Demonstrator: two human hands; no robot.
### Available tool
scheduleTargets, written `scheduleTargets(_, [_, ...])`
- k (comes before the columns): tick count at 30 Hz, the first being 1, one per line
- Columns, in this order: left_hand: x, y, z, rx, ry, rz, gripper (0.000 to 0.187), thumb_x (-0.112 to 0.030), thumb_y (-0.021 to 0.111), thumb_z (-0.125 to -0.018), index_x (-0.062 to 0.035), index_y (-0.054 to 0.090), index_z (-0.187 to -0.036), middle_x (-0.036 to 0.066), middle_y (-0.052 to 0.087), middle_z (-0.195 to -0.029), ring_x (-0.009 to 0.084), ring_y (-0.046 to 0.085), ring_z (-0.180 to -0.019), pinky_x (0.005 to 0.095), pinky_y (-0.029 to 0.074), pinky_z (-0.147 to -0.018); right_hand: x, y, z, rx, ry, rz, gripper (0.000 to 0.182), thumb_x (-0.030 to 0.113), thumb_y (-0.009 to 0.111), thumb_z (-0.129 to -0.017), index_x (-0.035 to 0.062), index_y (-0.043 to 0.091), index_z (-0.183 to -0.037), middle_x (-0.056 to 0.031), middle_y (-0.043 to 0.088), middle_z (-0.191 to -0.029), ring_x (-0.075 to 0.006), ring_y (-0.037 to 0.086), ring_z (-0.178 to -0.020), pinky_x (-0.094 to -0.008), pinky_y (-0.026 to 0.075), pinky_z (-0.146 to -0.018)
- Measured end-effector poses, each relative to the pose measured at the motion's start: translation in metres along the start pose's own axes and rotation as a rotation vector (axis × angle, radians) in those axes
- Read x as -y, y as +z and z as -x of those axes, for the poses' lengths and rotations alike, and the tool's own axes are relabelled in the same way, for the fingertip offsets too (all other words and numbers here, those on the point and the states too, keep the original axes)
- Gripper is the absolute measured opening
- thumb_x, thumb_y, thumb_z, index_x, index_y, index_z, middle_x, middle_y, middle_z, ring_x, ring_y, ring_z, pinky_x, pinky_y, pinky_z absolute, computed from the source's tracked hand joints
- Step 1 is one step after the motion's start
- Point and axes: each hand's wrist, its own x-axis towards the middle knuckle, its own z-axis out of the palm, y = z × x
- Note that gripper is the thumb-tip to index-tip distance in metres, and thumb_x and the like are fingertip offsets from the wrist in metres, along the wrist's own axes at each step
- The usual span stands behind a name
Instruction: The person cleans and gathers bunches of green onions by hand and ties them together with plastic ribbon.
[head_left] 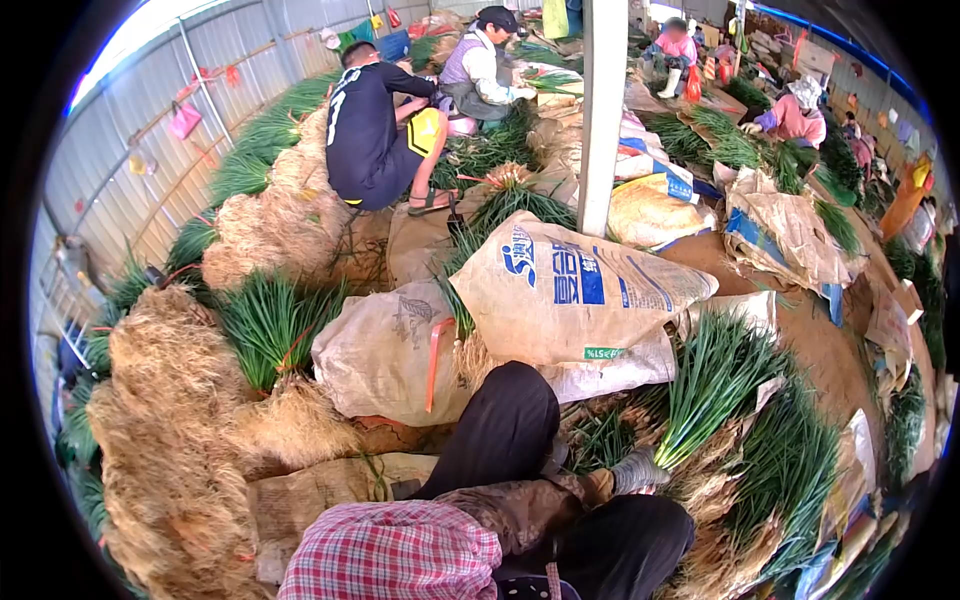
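Note:
My left arm, in a red plaid sleeve (390, 550) and a camouflage sleeve cover, reaches across my lap to the right. My left hand (638, 471), in a grey glove, is at the pale lower ends of a bunch of green onions (705, 400) and looks closed on them. The fingertips are partly hidden there. More green onions (785, 470) with dry roots lie in a heap just right of the hand. My right hand is out of view. My dark-trousered knees (515, 410) are bent on either side of the arm.
Printed sacks (590, 290) lie in front of me. Root-end-out onion piles (170, 430) line the left side. A white post (603, 120) stands ahead. A person in dark clothes (375, 130) squats beside another worker (480, 75); others sit at the far right.

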Motion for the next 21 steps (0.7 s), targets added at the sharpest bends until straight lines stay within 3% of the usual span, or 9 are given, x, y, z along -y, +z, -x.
scheduleTargets(13, [0.011, 0.004, 0.000, 0.077, 0.080, 0.011, 0.020, -0.014, 0.076, -0.075, -0.0011, 0.065, -0.085, 0.007, 0.061, -0.059, 0.0149, 0.058, -0.047, 0.0271, 0.047, -0.041, -0.018, -0.017, 0.012, 0.002, 0.016, 0.053, 0.052, 0.026, 0.059, -0.081, 0.0084, 0.049, -0.128, -0.0250, 0.061, -0.099, -0.0389, 0.060, -0.086, -0.0456, 0.049, -0.072])
scheduleTargets(16, [0.003, 0.014, 0.010, 0.002, 0.097, 0.186, 0.018, -0.012, 0.076, -0.076, -0.0014, 0.065, -0.086, 0.007, 0.062, -0.062, 0.0149, 0.059, -0.049, 0.0279, 0.048, -0.043, -0.022, -0.048, 0.023, -0.030, 0.002, 0.155, 0.052, 0.027, 0.059, -0.081, 0.0085, 0.050, -0.128, -0.0254, 0.061, -0.099, -0.0393, 0.060, -0.084, -0.0456, 0.049, -0.071])
scheduleTargets(17, [0.000, 0.018, 0.016, -0.026, 0.075, 0.262, 0.018, -0.011, 0.075, -0.076, -0.0016, 0.065, -0.086, 0.007, 0.063, -0.063, 0.0148, 0.060, -0.050, 0.0284, 0.048, -0.043, -0.014, -0.071, 0.027, -0.079, -0.041, 0.225, 0.052, 0.027, 0.059, -0.081, 0.0085, 0.050, -0.128, -0.0256, 0.061, -0.099, -0.0394, 0.060, -0.084, -0.0457, 0.048, -0.071])
scheduleTargets(18, [0.000, 0.011, 0.013, -0.041, -0.120, 0.232, 0.016, -0.009, 0.073, -0.078, -0.0005, 0.064, -0.088, 0.009, 0.065, -0.070, 0.0152, 0.061, -0.052, 0.0279, 0.049, -0.045, 0.001, -0.096, 0.033, -0.146, -0.092, 0.281, 0.052, 0.028, 0.060, -0.081, 0.0085, 0.050, -0.128, -0.0257, 0.061, -0.099, -0.0395, 0.060, -0.084, -0.0457, 0.048, -0.071])
scheduleTargets(19, [0.016, -0.006, 0.002, -0.037, -0.091, 0.050, 0.015, -0.009, 0.071, -0.080, 0.0004, 0.063, -0.090, 0.011, 0.067, -0.077, 0.0150, 0.062, -0.055, 0.0278, 0.049, -0.045, 0.021, -0.124, 0.037, -0.273, -0.190, 0.301, 0.053, 0.028, 0.060, -0.081, 0.0085, 0.050, -0.129, -0.0259, 0.061, -0.098, -0.0397, 0.060, -0.083, -0.0457, 0.048, -0.071])
scheduleTargets(21, [-0.006, 0.008, 0.019, 0.045, -0.231, 0.304, 0.016, -0.014, 0.068, -0.085, -0.0007, 0.060, -0.085, 0.006, 0.058, -0.065, 0.0083, 0.049, -0.047, 0.0208, 0.038, -0.038, 0.091, -0.192, 0.055, -0.645, -0.574, 0.182, 0.047, 0.027, 0.058, -0.083, 0.0079, 0.052, -0.126, -0.0177, 0.062, -0.088, -0.0365, 0.059, -0.077, -0.0435, 0.047, -0.067])
